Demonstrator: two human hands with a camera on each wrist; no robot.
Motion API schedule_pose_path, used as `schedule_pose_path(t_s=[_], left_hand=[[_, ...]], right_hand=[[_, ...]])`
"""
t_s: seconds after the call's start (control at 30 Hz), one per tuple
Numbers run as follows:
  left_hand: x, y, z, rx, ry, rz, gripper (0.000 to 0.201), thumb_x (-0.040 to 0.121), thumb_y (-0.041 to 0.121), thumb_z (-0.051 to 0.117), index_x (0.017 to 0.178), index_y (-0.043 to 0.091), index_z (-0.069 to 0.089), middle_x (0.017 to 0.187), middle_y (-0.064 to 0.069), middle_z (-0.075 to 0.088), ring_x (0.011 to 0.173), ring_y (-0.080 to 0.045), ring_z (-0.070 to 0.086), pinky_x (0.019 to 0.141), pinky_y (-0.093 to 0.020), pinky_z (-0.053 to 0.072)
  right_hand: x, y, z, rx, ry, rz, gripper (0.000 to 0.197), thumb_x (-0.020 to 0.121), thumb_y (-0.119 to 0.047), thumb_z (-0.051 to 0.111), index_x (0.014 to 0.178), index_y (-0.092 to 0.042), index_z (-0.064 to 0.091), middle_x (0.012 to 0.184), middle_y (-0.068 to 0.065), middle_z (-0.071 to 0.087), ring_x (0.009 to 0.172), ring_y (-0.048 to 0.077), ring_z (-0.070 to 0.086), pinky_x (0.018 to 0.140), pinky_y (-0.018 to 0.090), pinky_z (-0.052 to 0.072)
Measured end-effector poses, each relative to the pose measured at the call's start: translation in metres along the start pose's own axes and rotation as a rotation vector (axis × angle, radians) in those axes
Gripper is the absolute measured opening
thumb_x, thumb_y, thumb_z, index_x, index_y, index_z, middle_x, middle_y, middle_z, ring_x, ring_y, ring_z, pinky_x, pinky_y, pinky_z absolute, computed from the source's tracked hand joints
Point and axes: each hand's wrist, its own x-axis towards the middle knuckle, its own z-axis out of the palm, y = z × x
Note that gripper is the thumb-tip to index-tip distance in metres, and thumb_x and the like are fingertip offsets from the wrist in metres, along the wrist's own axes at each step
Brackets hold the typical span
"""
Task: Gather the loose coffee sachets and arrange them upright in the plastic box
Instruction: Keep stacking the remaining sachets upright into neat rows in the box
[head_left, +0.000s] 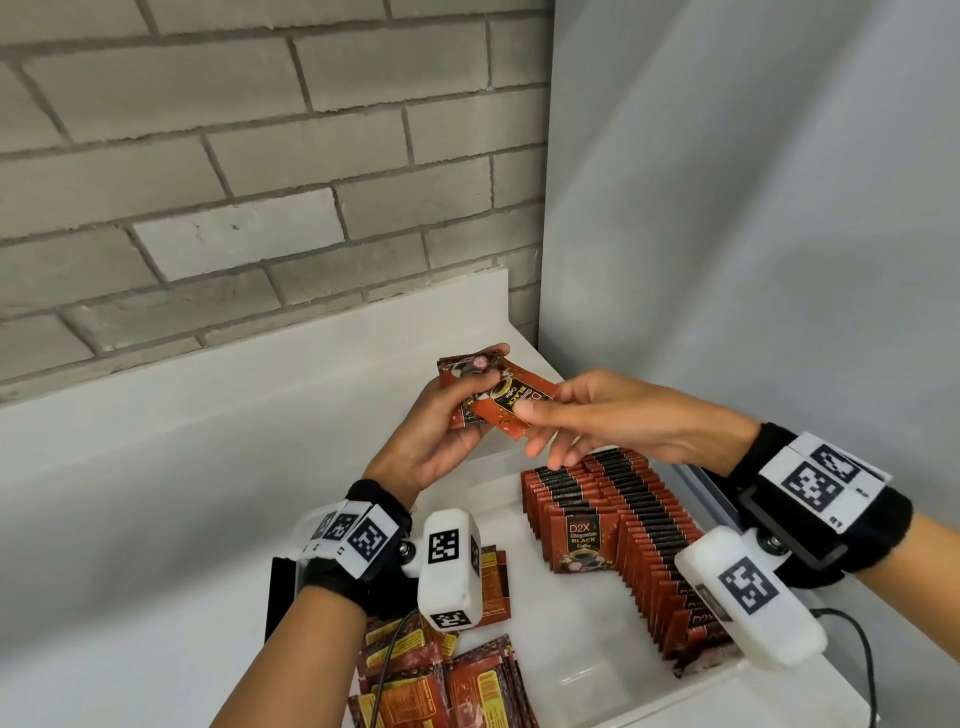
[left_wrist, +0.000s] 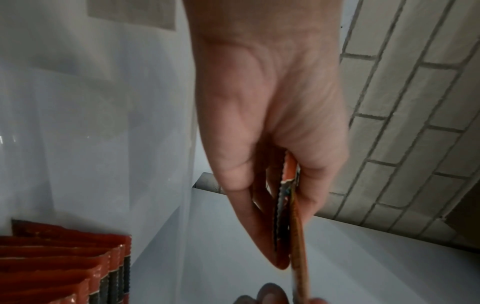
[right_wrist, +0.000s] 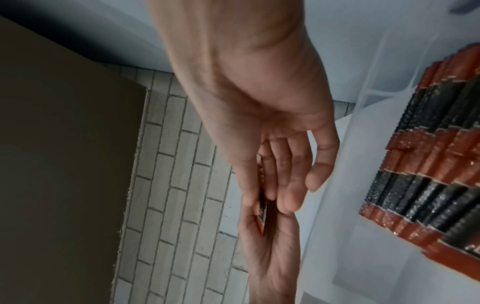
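1. Your left hand (head_left: 426, 431) grips a small fan of coffee sachets (head_left: 467, 384), fingers curled round them, held above the far end of the plastic box (head_left: 587, 670).
2. Your right hand (head_left: 613, 415) pinches the top sachet (head_left: 511, 408) between thumb and fingers.
3. Upright sachets (head_left: 623, 519) fill rows along the box's right side.
4. Loose sachets (head_left: 447, 680) lie heaped on the counter (head_left: 156, 493) beside the box, below your left wrist.

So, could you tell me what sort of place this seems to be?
Probably a pantry or stockroom corner, though that is a guess: a white counter against a painted brick wall, and a clear plastic box with rows of upright coffee sachets.
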Motion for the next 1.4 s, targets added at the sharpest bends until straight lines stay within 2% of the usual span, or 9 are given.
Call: schedule_pose_path(t_s=[0.13,0.33,0.5,0.67,0.8,0.97,1.07,1.2,1.4], left_hand=[[0.0,0.0,0.001,0.001,0.012,0.001,0.038,0.083,0.008,0.058,0.121,0.005,0.059,0.109,-0.015,0.067,0.101,-0.023,0.064,0.089,-0.03,0.052],[-0.001,0.001,0.002,-0.007,-0.006,-0.03,0.033,0.083,0.003,0.054,0.116,0.007,0.062,0.111,-0.015,0.069,0.102,-0.023,0.066,0.092,-0.031,0.052],[0.0,0.0,0.0,0.0,-0.033,-0.051,0.045,0.079,-0.001,0.055,0.123,0.008,0.06,0.121,-0.015,0.065,0.11,-0.025,0.063,0.096,-0.033,0.05],[-0.001,0.0,0.0,0.007,-0.021,-0.043,0.037,0.079,-0.006,0.052,0.112,0.009,0.061,0.101,-0.01,0.072,0.095,-0.019,0.067,0.085,-0.031,0.054],[-0.003,0.001,0.002,0.028,-0.017,-0.028,0.04,0.087,-0.012,0.04,0.109,0.012,0.064,0.1,-0.008,0.073,0.095,-0.019,0.067,0.089,-0.032,0.052],[-0.001,0.001,0.002,-0.038,-0.023,-0.036,0.034,0.082,0.008,0.063,0.115,0.011,0.064,0.108,-0.011,0.069,0.1,-0.021,0.065,0.096,-0.035,0.049],[0.001,0.001,0.0,-0.099,0.018,-0.052,0.03,0.083,0.019,0.062,0.111,0.009,0.066,0.087,-0.007,0.065,0.087,-0.015,0.061,0.091,-0.033,0.048],[0.001,0.0,-0.001,-0.126,0.018,-0.058,0.033,0.083,0.021,0.058,0.112,0.006,0.064,0.082,-0.008,0.064,0.078,-0.015,0.063,0.083,-0.03,0.055],[0.001,0.001,-0.001,-0.127,0.031,-0.064,0.034,0.083,0.022,0.058,0.113,0.006,0.064,0.084,-0.008,0.064,0.081,-0.016,0.063,0.086,-0.031,0.053]], right_hand=[[0.002,0.001,-0.004,0.069,0.064,-0.03,0.033,0.079,-0.024,0.072,0.105,-0.005,0.067,0.086,0.004,0.074,0.07,0.01,0.067,0.07,0.02,0.053],[0.004,0.001,-0.014,0.09,0.168,-0.03,0.016,0.082,-0.015,0.072,0.093,-0.006,0.066,0.075,0.0,0.073,0.07,0.01,0.069,0.069,0.018,0.054],[0.006,0.0,-0.014,0.144,0.215,-0.042,0.018,0.084,-0.013,0.069,0.1,-0.006,0.065,0.077,0.002,0.073,0.069,0.009,0.068,0.064,0.017,0.053],[0.008,0.0,-0.014,0.193,0.226,-0.078,0.018,0.085,-0.014,0.068,0.1,-0.006,0.063,0.081,0.004,0.072,0.068,0.01,0.067,0.061,0.016,0.053],[0.009,0.003,-0.013,0.164,0.203,-0.097,0.021,0.08,-0.013,0.072,0.099,-0.008,0.063,0.082,0.004,0.071,0.071,0.009,0.067,0.064,0.016,0.053],[0.003,0.008,-0.019,0.085,0.196,-0.093,0.015,0.079,-0.009,0.073,0.093,-0.008,0.067,0.078,0.003,0.069,0.068,0.008,0.065,0.061,0.014,0.05],[-0.008,0.011,-0.026,-0.081,0.052,-0.028,0.013,0.08,-0.01,0.072,0.093,-0.008,0.069,0.08,0.003,0.07,0.069,0.008,0.063,0.065,0.017,0.05],[-0.016,0.018,-0.02,-0.401,-0.128,0.059,0.008,0.081,-0.016,0.074,0.087,-0.017,0.069,0.076,0.002,0.069,0.068,0.008,0.061,0.071,0.02,0.049],[-0.013,0.024,0.0,-0.846,-0.071,0.059,0.018,0.077,-0.024,0.078,0.081,-0.024,0.06,0.074,-0.007,0.065,0.068,0.009,0.061,0.063,0.017,0.045]])
